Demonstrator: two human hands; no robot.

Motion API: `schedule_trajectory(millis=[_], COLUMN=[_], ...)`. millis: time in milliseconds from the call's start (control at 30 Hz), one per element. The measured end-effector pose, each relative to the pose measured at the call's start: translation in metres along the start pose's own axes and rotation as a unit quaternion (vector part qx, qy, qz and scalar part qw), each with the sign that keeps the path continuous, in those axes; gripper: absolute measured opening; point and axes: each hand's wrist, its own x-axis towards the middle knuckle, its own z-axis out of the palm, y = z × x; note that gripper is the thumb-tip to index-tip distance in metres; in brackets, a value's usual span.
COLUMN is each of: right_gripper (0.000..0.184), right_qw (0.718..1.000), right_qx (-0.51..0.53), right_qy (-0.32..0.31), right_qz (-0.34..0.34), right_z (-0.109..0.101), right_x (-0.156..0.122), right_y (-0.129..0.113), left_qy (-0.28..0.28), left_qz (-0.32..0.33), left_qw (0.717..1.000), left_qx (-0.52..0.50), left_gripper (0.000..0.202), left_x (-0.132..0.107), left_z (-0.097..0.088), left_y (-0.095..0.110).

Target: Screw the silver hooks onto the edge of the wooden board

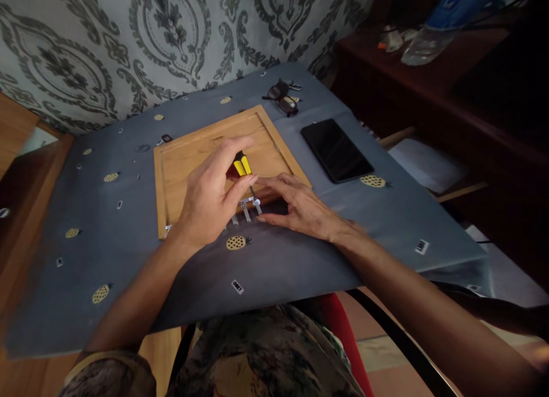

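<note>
Two hands meet over the near edge of a wooden panel (189, 162), which lies flat on the cloth (128, 248), probably so that the table bears its weight. At that edge sits a silver fitting (246, 209), its prongs reaching toward the person, within easy reach. The right hand (304, 205) curves beside it, thumb low and fingers near the shank, apparently to steady it; whether it truly grips cannot be told. The left hand (203, 197) pinches the screwdriver (242, 165) by its yellow-and-black handle, steeply tilted, seemingly to set the tip on the fitting. Beyond the right hand lies the phone (337, 151), beside the panel rather than on it; farther off, the glasses (286, 102) rest likewise out of the way.
</note>
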Motion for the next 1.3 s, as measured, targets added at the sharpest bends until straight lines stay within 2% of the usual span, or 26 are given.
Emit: schedule_trajectory(millis=[133, 300, 400, 467, 600, 700, 967, 1300], right_gripper=[0.067, 0.067, 0.066, 0.066, 0.068, 0.068, 0.069, 0.068], right_qw=[1.000, 1.000, 1.000, 1.000, 1.000, 1.000, 1.000, 0.999], right_qx=[0.002, 0.021, 0.030, 0.028, 0.006, 0.004, 0.011, 0.040], right_qy=[-0.008, -0.013, -0.007, 0.000, 0.001, -0.007, -0.007, 0.004], right_qz=[0.004, 0.006, 0.000, -0.002, -0.011, -0.010, 0.000, -0.004], right_z=[0.000, 0.000, 0.000, 0.001, 0.001, 0.000, 0.000, 0.003], right_x=[0.000, -0.001, -0.001, -0.001, 0.000, -0.001, -0.002, -0.003], right_y=[0.001, 0.001, 0.000, 0.000, 0.000, 0.000, 0.000, 0.003], left_qy=[-0.011, -0.043, -0.046, -0.019, 0.069, 0.079, 0.053, 0.041], left_qz=[-0.008, -0.029, -0.016, -0.007, -0.016, -0.010, -0.009, -0.018], left_qw=[0.999, 0.998, 0.998, 0.999, 0.997, 0.997, 0.998, 0.999], left_qx=[-0.034, -0.043, -0.041, -0.039, -0.018, 0.008, 0.030, 0.010], left_gripper=[0.046, 0.039, 0.036, 0.033, 0.030, 0.031, 0.029, 0.032], left_x=[0.001, 0.001, 0.002, 0.003, 0.007, 0.007, 0.002, 0.001], left_z=[-0.003, -0.006, -0.006, -0.008, -0.018, -0.021, -0.005, 0.002], left_y=[-0.004, -0.008, -0.007, -0.003, 0.004, 0.004, 0.001, -0.001])
